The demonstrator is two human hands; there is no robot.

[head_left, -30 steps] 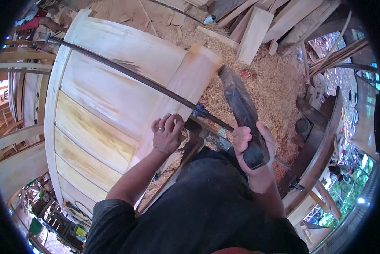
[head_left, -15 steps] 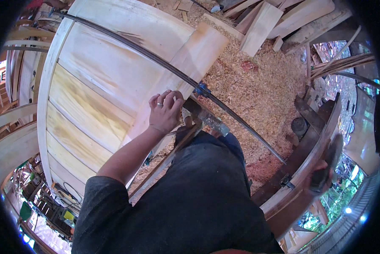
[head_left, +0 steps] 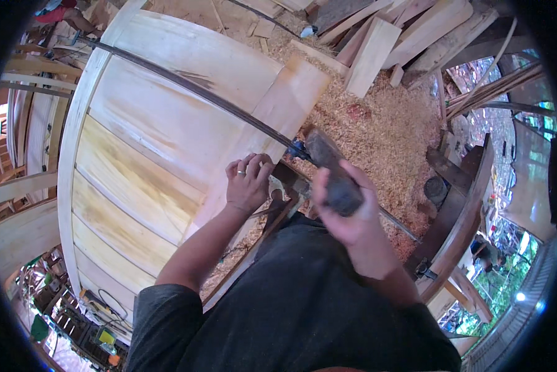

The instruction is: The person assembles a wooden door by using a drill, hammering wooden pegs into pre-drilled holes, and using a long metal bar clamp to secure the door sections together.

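Observation:
A large curved panel of pale wooden planks (head_left: 136, 93) lies before me, with a long dark bar clamp (head_left: 191, 90) across it. My left hand (head_left: 248, 183) rests at the panel's near right edge, fingers curled down and closed; whatever they grip is hidden. My right hand (head_left: 360, 217), slightly blurred, is wrapped round a dark, worn wooden block (head_left: 333, 177). It holds the block tilted above the bar, just right of the clamp's blue fitting (head_left: 297, 150). Beneath and between the hands, a dark piece (head_left: 284, 177) shows at the panel's edge, partly covered.
Wood shavings (head_left: 384, 130) cover the floor to the right. Offcut boards (head_left: 374, 56) are piled at the far right. A curved timber (head_left: 455, 242) with a small clamp stands at my right. Tools and clutter lie at lower left. A person's arm (head_left: 83, 23) shows at far left.
My right hand has swung in from the far right with the wooden block, up to the clamp beside my left hand. My left hand stays at the panel's edge; the view has shifted slightly.

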